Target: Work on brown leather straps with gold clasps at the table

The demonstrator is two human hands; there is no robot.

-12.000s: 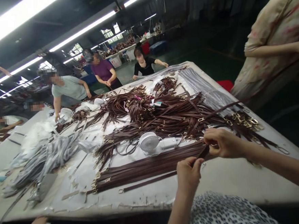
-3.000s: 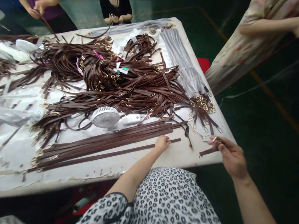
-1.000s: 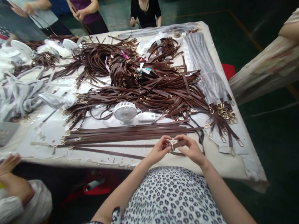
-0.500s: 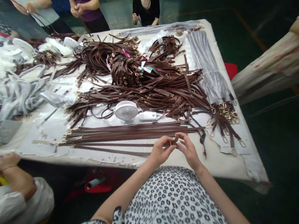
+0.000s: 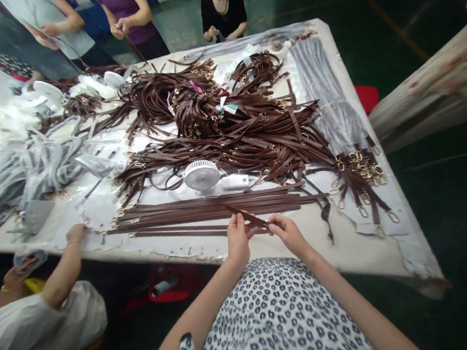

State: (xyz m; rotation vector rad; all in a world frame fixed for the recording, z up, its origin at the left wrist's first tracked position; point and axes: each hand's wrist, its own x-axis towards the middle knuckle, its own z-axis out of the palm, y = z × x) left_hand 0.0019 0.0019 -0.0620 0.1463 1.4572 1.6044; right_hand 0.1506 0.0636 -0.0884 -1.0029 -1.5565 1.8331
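Note:
A brown strap is stretched between my two hands above the table's near edge. My left hand is closed on it, thumb on top, and a flat end of the strap sticks out up and to the left. My right hand pinches the strap near a small metal piece. Just beyond my hands, several long brown straps lie side by side, with gold clasps at their left ends. Whether the held strap joins one of these is hidden by my hands.
A white fan lies behind the row. Beyond it is a big heap of brown straps. Plastic-wrapped straps with gold clasps lie at right, wrapped grey ones at left. A co-worker's hand rests on the table edge; other people stand behind.
My hands have moved slightly apart, and the strap's flat end now shows above my left hand. The seated co-worker at left has reached a hand onto the table edge. The view has shifted a little.

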